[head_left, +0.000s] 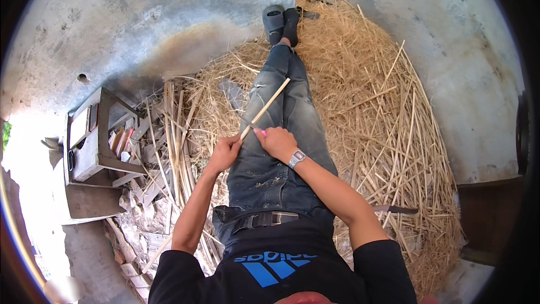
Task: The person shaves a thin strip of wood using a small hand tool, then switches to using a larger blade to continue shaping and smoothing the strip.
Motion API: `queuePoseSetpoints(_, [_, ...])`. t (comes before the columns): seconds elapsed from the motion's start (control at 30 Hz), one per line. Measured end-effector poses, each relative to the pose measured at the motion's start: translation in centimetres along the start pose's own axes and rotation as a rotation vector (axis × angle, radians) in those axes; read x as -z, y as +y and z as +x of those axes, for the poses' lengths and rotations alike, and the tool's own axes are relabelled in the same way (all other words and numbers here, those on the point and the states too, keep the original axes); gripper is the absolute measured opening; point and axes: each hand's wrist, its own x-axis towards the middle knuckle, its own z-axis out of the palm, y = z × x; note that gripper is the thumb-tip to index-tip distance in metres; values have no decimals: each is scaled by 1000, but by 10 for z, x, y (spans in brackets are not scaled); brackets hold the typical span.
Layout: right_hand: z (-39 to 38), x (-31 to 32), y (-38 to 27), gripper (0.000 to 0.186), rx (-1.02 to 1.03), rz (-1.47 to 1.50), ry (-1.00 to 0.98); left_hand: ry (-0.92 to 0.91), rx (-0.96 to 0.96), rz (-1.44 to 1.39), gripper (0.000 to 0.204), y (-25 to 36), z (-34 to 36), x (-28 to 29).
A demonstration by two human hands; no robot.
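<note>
My left hand (224,153) is closed round the lower end of a thin pale strip of bamboo or wood (273,99). The strip slants up and to the right above my outstretched legs. In my closed right hand (279,143) is a knife (246,120), with a bit of pink showing at its grip. Its narrow blade points up and left and crosses the strip just above my left fingers. Whether the edge bites into the strip is too small to tell.
Many pale strips (402,157) lie heaped on my right, over fine shavings (337,39). More long strips (174,135) rest on my left, beside a worn wooden stool (107,135) with papers inside. A long flat blade (395,209) lies near my right elbow. Grey walls (169,11) enclose the spot.
</note>
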Motion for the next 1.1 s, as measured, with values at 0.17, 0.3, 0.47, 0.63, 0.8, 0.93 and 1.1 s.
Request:
queuePoseSetpoints(0.17, [-2, -6, 1, 67, 90, -110, 21, -33, -52, 75, 35, 26, -21, 15])
queuePoseSetpoints(0.3, [2, -6, -8, 66, 76, -113, 3, 44, -80, 66, 31, 25, -47, 24])
queuePoseSetpoints(0.47, [2, -12, 0, 66, 88, -119, 52, 19, -1, 117, 31, 39, -81, 40])
queuePoseSetpoints(0.63, [27, -8, 47, 66, -137, -16, 165, -75, 284, 3, 30, 32, -209, 138])
queuePoseSetpoints(0.8, [26, -13, 36, 69, -152, 216, 249, 325, 340, -216, 37, 68, -293, 186])
queuePoseSetpoints(0.93, [22, -3, 41, 67, -84, 456, 406, 387, 326, -406, 33, 50, -249, 127])
queuePoseSetpoints(1.1, [13, 9, 52, 63, -62, 543, 387, 7, 324, -504, 36, 52, -143, 61])
